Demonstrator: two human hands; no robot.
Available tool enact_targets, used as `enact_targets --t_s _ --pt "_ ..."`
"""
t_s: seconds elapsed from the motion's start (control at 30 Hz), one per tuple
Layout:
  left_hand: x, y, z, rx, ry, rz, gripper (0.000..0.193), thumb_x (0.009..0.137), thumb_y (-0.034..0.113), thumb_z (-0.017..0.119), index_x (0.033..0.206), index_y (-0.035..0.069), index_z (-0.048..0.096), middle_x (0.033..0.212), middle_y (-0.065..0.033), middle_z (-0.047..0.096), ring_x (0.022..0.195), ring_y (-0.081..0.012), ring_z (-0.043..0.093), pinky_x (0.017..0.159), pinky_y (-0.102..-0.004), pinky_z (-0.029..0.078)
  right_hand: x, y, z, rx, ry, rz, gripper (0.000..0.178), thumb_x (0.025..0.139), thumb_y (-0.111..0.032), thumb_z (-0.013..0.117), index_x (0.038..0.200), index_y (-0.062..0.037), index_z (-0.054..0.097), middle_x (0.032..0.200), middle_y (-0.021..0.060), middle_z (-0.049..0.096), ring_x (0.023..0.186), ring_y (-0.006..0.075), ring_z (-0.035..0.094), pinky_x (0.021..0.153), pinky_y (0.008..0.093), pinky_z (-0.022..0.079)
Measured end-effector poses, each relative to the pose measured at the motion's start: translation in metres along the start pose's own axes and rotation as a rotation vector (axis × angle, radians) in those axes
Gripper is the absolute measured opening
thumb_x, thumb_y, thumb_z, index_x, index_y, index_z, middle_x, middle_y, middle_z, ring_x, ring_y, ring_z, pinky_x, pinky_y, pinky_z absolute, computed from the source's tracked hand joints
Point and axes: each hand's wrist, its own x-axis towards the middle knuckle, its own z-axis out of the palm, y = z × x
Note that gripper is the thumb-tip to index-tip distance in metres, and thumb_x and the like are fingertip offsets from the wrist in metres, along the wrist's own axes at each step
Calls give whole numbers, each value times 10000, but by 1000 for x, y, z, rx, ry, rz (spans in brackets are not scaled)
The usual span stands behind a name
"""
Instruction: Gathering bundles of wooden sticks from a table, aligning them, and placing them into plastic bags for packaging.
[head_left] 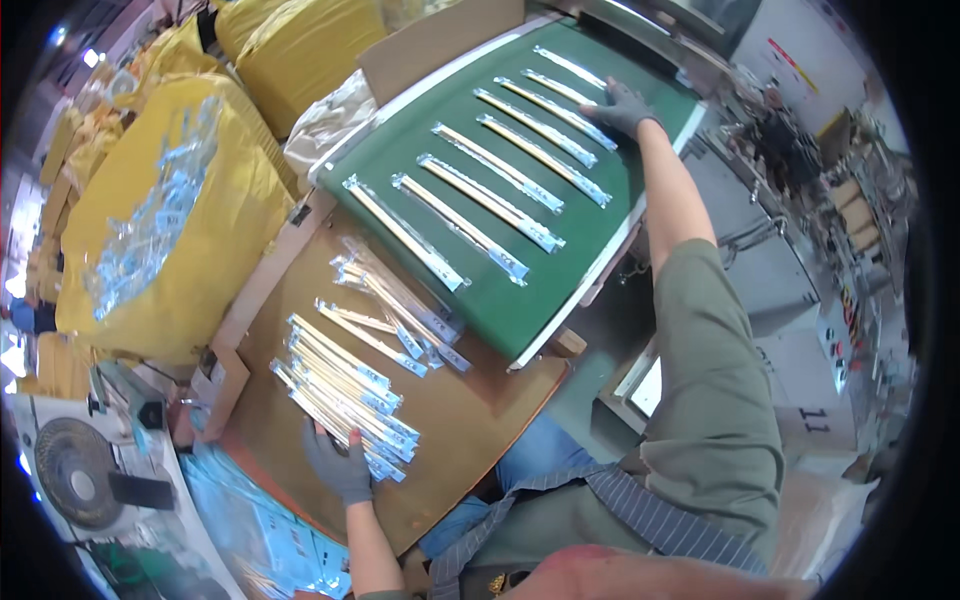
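Observation:
My left hand [341, 466], in a grey glove with bare fingertips, lies against the near end of a pile of wrapped chopsticks [345, 390] on a brown board [470, 420]. Its thumb and fingers are apart at the pile's edge. Far up on the right, my right hand [622, 108], gloved the same way, reaches over a green conveyor belt [480, 285]. Its fingers are stretched out beside the ends of the farthest wrapped chopsticks [570, 68]. Several more clear packets with blue ends lie slanted in a row along the belt, such as the nearest packet [405, 235].
A yellow sack [240, 200] holding clear-and-blue wrappers stands left of the belt. A fan [75, 470] is at the lower left, near blue plastic bags [270, 530]. Grey machine cabinets [750, 230] flank the right side. The belt's pale edge [575, 300] borders the board.

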Motion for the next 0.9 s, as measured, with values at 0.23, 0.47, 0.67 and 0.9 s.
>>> enact_targets --t_s 0.23,0.47,0.67,0.9 --pt "-1 1 -12 37 -22 -28 577 793 268 666 1265 -11 489 1342 -229 435 1210 -387 434 1022 -435 343 -114 -103 46 317 -17 -837 480 937 -376 440 1306 -75 495 1369 163 460 1301 318 390 1090 368 291" --pt "1 -20 9 109 63 23 626 796 446 654 1206 -6 513 1318 -236 463 1223 -384 421 1028 -459 316 -291 -237 49 81 -129 -1008 727 900 -498 427 1392 26 318 1402 271 360 1330 408 300 1112 423 223" --pt "29 32 4 -409 -98 -432 728 904 543 454 1292 -72 422 1346 -278 422 1250 -375 413 1032 -390 328 -272 -304 117 279 -334 -453 904 809 -668 463 1346 54 368 1354 299 403 1266 394 401 1051 406 330" --pt "54 -5 32 -1489 -138 -735 589 843 385 669 1210 -42 496 1096 -112 588 944 -169 561 808 -300 467 -361 -362 119 291 -698 -567 906 654 -670 638 1171 62 508 1173 294 565 1071 374 578 915 388 443"
